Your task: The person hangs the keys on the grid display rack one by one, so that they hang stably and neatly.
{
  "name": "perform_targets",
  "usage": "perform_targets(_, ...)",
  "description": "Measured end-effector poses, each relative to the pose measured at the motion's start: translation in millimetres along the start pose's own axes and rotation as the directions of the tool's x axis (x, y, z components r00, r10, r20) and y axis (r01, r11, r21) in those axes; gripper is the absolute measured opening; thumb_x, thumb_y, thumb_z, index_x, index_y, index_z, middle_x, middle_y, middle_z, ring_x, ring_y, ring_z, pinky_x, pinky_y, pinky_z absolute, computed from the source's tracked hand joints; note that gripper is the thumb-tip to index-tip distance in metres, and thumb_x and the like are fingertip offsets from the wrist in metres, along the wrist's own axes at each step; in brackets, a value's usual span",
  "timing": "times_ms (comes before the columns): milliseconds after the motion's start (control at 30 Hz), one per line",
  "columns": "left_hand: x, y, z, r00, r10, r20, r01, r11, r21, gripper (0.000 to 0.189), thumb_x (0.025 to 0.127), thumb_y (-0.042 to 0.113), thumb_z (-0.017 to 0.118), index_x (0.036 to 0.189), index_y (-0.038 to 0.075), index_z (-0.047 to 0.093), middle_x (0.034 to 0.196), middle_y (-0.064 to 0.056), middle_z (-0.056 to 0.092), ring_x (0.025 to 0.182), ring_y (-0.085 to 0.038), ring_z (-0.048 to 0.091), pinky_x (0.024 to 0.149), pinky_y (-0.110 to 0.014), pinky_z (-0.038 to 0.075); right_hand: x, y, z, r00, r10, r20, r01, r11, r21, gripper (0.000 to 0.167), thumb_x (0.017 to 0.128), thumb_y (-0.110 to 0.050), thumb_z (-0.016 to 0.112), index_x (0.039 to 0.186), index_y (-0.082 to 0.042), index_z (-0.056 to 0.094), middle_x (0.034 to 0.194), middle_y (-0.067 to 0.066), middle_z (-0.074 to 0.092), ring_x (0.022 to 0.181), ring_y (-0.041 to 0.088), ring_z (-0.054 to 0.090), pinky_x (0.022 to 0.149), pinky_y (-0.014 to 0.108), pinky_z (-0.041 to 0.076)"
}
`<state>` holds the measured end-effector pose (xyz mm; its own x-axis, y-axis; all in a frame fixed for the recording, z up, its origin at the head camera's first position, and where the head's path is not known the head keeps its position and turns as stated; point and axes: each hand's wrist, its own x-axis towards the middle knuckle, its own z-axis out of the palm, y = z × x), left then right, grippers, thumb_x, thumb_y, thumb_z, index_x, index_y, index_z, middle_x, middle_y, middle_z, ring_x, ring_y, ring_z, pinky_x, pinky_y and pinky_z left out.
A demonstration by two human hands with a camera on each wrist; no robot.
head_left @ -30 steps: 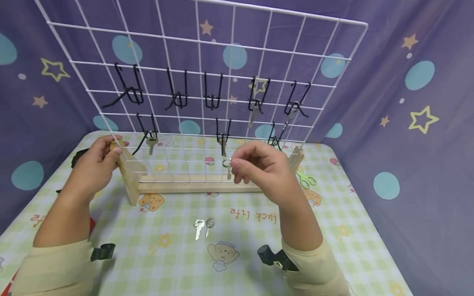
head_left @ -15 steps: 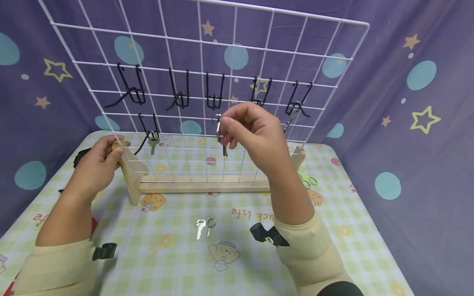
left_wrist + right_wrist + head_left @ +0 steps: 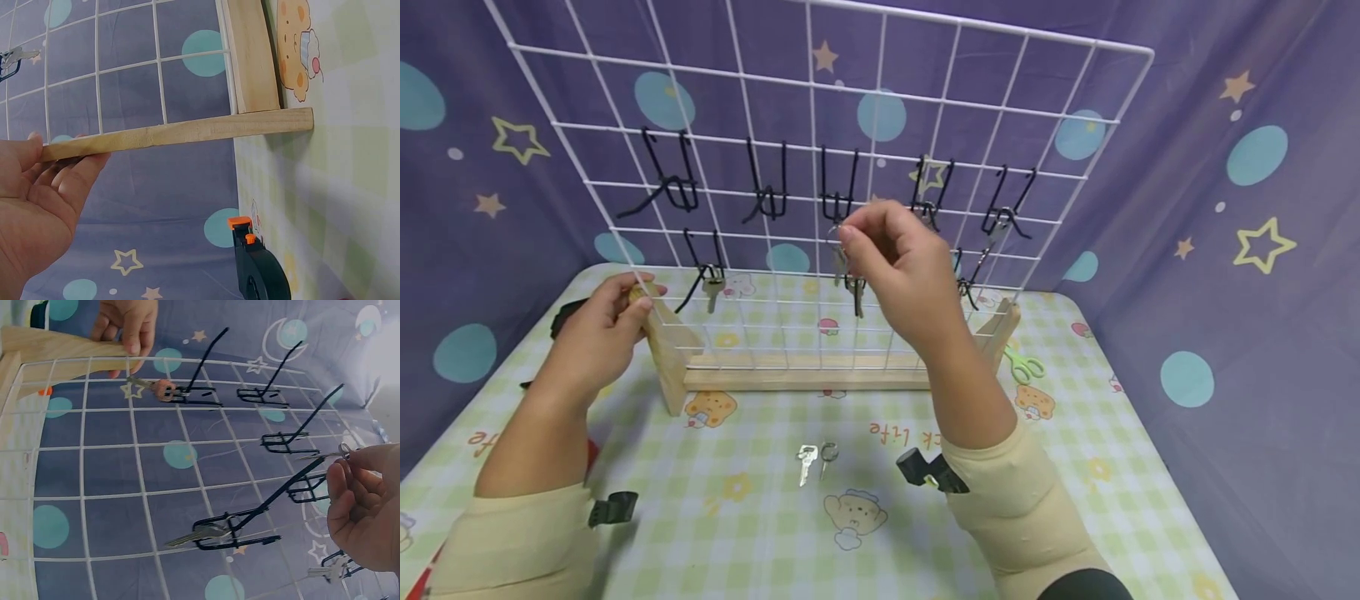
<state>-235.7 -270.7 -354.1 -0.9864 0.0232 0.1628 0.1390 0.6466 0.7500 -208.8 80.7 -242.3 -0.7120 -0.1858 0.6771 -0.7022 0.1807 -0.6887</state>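
Note:
My right hand (image 3: 906,271) pinches a key ring (image 3: 344,450) between thumb and fingertips, with a small key (image 3: 839,260) hanging from it. In the head view that ring is right below the black upper middle hook (image 3: 837,204) of the white wire grid (image 3: 1028,32). My left hand (image 3: 597,333) grips the top of the grid's wooden side support (image 3: 181,132), thumb on one face and fingers on the other. Other keys hang on hooks: a lower left key (image 3: 713,287), a lower middle key (image 3: 858,293) and an upper right key (image 3: 1000,223).
On the checked tablecloth in front of the rack lie a flat key (image 3: 807,463) and a ringed key (image 3: 828,454). Green-handled scissors (image 3: 1024,367) are by the right support. A dark tool with orange tips (image 3: 259,269) is beyond the left support. Black hooks jut toward me.
My right hand has risen from low before the grid, moving slightly left, and carries the ringed key up to the upper middle hook. The left hand keeps its grip on the support.

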Motion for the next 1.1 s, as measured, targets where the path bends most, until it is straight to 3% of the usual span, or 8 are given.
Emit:
perform_targets(100, -0.1, 0.0, 0.2, 1.0, -0.001, -0.001, 0.001, 1.0, -0.003, 0.057, 0.106, 0.042, 0.026, 0.153, 0.009, 0.026, 0.15, -0.014, 0.044, 0.13, -0.034, 0.048, 0.101, -0.039, 0.049, -0.1, 3.6, 1.8, 1.0, -0.021, -0.007, 0.021, 1.0, 0.023, 0.012, 0.099, -0.013, 0.06, 0.099, -0.001, 0.061, 0.08, 0.007, 0.06, 0.068, 0.018, 0.058, 0.058, 0.031, 0.055)
perform_targets(267, -0.8, 0.3, 0.0, 1.0, 0.012, -0.009, -0.012, 1.0, -0.012, 0.056, 0.106, 0.041, 0.028, 0.151, 0.009, 0.028, 0.148, -0.015, 0.046, 0.13, -0.032, 0.048, 0.095, -0.015, 0.052, 1.5, 4.2, 4.4, 0.998, -0.053, -0.023, 0.055, 0.992, 0.112, 0.012, 0.099, -0.007, 0.058, 0.099, 0.004, 0.058, 0.077, 0.01, 0.055, 0.065, 0.02, 0.054, 0.054, 0.03, 0.053)
perform_targets(467, -2.0, -0.6, 0.6, 0.999, 0.032, -0.026, -0.032, 0.999, -0.021, 0.054, 0.106, 0.04, 0.029, 0.15, 0.009, 0.03, 0.145, -0.015, 0.047, 0.126, -0.026, 0.051, 0.087, -0.002, 0.048, 5.9, 6.0, 8.2, 0.998, 0.033, -0.047, -0.026, 0.987, 0.158, 0.012, 0.098, -0.007, 0.059, 0.1, 0.005, 0.059, 0.08, 0.01, 0.059, 0.07, 0.019, 0.058, 0.062, 0.03, 0.06)
perform_targets(633, -2.5, -0.9, 0.7, 0.999, 0.039, -0.035, -0.039, 0.999, -0.006, 0.053, 0.106, 0.04, 0.03, 0.15, 0.009, 0.031, 0.143, -0.015, 0.049, 0.122, -0.018, 0.053, 0.087, -0.002, 0.048, 8.6, 12.2, 8.3, 0.997, 0.077, -0.028, -0.076, 0.996, 0.043, 0.011, 0.098, -0.012, 0.061, 0.1, -0.001, 0.061, 0.081, 0.007, 0.061, 0.069, 0.02, 0.058, 0.058, 0.028, 0.055)
perform_targets(800, -2.2, 0.3, 0.7, 0.999, 0.035, -0.031, -0.035, 0.999, 0.0, 0.054, 0.106, 0.04, 0.03, 0.149, 0.009, 0.031, 0.144, -0.015, 0.049, 0.124, -0.021, 0.052, 0.089, -0.005, 0.049, 14.5, 17.7, 7.0, 0.995, 0.102, -0.018, -0.103, 0.99, -0.092, 0.01, 0.098, -0.019, 0.062, 0.101, -0.009, 0.062, 0.076, 0.0, 0.061, 0.063, 0.018, 0.054, 0.05, 0.026, 0.046)
perform_targets(1100, -1.7, -1.2, 0.3, 0.999, 0.028, -0.022, -0.028, 1.0, 0.005, 0.054, 0.106, 0.041, 0.029, 0.15, 0.01, 0.03, 0.145, -0.015, 0.048, 0.125, -0.024, 0.051, 0.095, -0.014, 0.052, 24.4, 23.6, 7.5, 0.976, 0.216, -0.035, -0.219, 0.96, -0.177, 0.011, 0.099, -0.031, 0.06, 0.101, -0.02, 0.06, 0.062, 0.0, 0.06, 0.047, 0.022, 0.049, 0.039, 0.029, 0.037)
